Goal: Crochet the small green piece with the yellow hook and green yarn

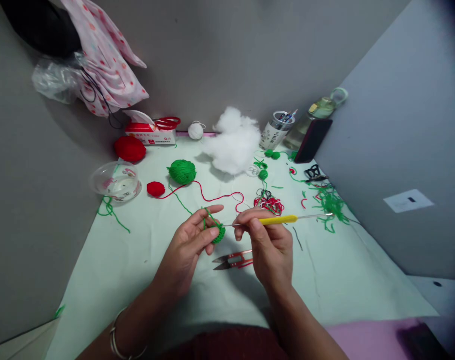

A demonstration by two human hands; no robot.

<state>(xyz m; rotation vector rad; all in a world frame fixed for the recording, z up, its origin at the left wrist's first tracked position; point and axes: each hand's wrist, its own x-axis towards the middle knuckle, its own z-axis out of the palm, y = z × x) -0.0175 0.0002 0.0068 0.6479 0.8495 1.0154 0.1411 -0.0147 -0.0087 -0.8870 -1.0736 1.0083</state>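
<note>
Between the thumb and fingers of my left hand (191,240) is a small round piece of green crochet (218,234), with green yarn looped over the raised index finger. My right hand (270,245) grips a crochet hook by its yellow handle (278,220); the hook's thin metal tip meets the edge of the green piece. From the left hand a green strand runs back toward a green yarn ball (182,172). Below the hands lie orange-handled thread snips (233,260), partly hidden by the right hand.
White stuffing (233,142) sits at the back, near a pen holder (277,130) and a phone (313,141). Green yarn scraps (332,202) lie on the right. A plastic bowl (95,182), red yarn (130,149) and a box (150,134) stand on the left. Grey partitions enclose the table.
</note>
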